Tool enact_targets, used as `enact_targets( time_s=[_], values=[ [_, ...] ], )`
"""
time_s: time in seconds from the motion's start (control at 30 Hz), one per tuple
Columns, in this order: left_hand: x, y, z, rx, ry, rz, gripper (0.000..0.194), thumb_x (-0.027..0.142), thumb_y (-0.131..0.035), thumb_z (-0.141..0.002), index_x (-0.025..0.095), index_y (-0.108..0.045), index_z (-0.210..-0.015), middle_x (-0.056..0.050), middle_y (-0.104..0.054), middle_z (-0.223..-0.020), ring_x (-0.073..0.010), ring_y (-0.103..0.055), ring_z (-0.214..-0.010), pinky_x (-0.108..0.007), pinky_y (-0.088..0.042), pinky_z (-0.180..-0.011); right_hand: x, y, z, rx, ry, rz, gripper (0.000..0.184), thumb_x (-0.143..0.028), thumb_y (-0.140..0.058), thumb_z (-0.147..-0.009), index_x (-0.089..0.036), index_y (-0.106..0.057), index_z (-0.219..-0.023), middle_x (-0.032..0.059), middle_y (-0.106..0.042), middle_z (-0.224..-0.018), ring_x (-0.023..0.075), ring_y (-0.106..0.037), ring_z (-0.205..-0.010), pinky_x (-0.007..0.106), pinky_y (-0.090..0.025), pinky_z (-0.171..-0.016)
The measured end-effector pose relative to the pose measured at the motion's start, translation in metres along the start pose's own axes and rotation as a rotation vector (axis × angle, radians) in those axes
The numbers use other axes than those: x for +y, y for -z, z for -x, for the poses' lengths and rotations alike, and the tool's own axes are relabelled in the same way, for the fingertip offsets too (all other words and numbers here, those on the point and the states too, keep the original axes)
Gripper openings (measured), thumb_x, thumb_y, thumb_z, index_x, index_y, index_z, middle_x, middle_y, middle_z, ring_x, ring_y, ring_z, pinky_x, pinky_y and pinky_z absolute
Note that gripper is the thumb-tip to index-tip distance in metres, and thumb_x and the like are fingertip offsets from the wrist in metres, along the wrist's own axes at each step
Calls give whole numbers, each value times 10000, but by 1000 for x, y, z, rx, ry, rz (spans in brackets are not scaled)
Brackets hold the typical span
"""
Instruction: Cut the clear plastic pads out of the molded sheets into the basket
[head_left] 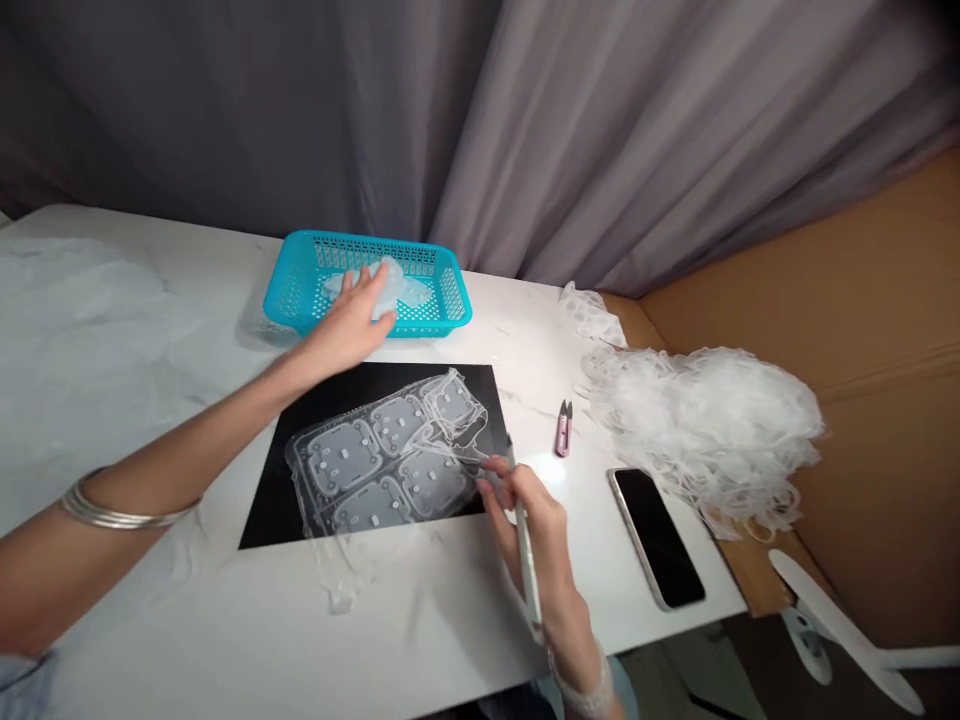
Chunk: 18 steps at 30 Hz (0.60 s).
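My left hand (360, 310) reaches over the near side of a turquoise plastic basket (300, 290), its fingers spread. Beneath and beside the fingers lie several translucent soft pieces (415, 291) on the basket floor. A slim, pale, pen-like tool (528, 560) with a dark tip is held in my right hand (529, 520); its exact kind is unclear. The right thumb and fingertips also meet the right edge of a translucent moulded sheet (345, 455). This sheet has several rounded panels and loose strips, and rests on a black mat (279, 500).
Pink-handled thread snips (564, 430) and a phone (660, 540) lie to the right. Beyond them is a large heap of translucent scraps (712, 420) by a cardboard wall (862, 330). Clear plastic film (82, 350) covers the table's left. A grey curtain (360, 120) hangs behind.
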<state>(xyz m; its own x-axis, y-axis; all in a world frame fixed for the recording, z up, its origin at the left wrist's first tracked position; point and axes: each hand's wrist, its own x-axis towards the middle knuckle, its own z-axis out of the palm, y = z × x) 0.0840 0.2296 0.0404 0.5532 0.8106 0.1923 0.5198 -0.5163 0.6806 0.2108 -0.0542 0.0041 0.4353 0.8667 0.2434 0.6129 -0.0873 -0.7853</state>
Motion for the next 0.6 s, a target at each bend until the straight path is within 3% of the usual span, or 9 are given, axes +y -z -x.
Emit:
enact_targets(
  time_s=[0.03, 0.1, 0.2, 0.33, 0.47, 0.6],
  values=[
    [-4, -7, 2, -61, -59, -91, 699, 195, -528, -916, 149, -270, -1564, -157, -227, -1642, -391, -96, -1522, -606, -169, -1209, 1, -3, -4, -35, 86, 56, 280, -184, -495, -969, -251, -347, -741, 53, -642, -843, 217, -673, -1010, 302, -522, -791],
    [-10, -21, 17, -165, -266, -200, 619, 172, -453, -944, 169, -313, -1547, -150, -234, -1638, -357, -139, -1523, -580, -222, -1204, 2, -8, -15, -103, 225, 188, 245, -105, -426, -969, -243, -399, -769, 70, -640, -889, 230, -632, -1069, 322, -520, -811],
    [-9, -37, 43, -314, -557, -292, 556, 55, -363, -923, 217, -489, -1439, -135, -462, -1466, -288, -365, -1423, -485, -374, -1137, 2, -15, -31, -208, 376, 405, 243, -22, -394, -931, -229, -467, -826, 99, -659, -946, 263, -582, -1092, 356, -508, -808],
    [0, -45, 48, -499, -616, -362, 413, 76, -417, -917, 218, -647, -1229, -126, -603, -1127, -284, -552, -1138, -438, -465, -962, 6, -23, -45, -309, 452, 578, 227, -16, -447, -896, -225, -485, -816, 75, -618, -795, 258, -560, -900, 347, -475, -737],
    [7, -47, 30, -550, -578, -332, 220, 150, -465, -926, 201, -668, -992, -82, -643, -980, -243, -610, -955, -356, -466, -852, 15, -12, -43, -227, 326, 360, 249, -39, -407, -901, -242, -397, -757, 16, -537, -722, 188, -470, -674, 294, -402, -614],
    [23, -46, 7, -523, -497, -261, 175, 167, -470, -892, 207, -635, -934, -27, -671, -841, -197, -629, -786, -287, -438, -714, 34, 11, -36, 60, -21, -36, 239, -212, -502, -913, -254, -321, -763, -18, -551, -736, 141, -484, -643, 261, -407, -622]
  ],
)
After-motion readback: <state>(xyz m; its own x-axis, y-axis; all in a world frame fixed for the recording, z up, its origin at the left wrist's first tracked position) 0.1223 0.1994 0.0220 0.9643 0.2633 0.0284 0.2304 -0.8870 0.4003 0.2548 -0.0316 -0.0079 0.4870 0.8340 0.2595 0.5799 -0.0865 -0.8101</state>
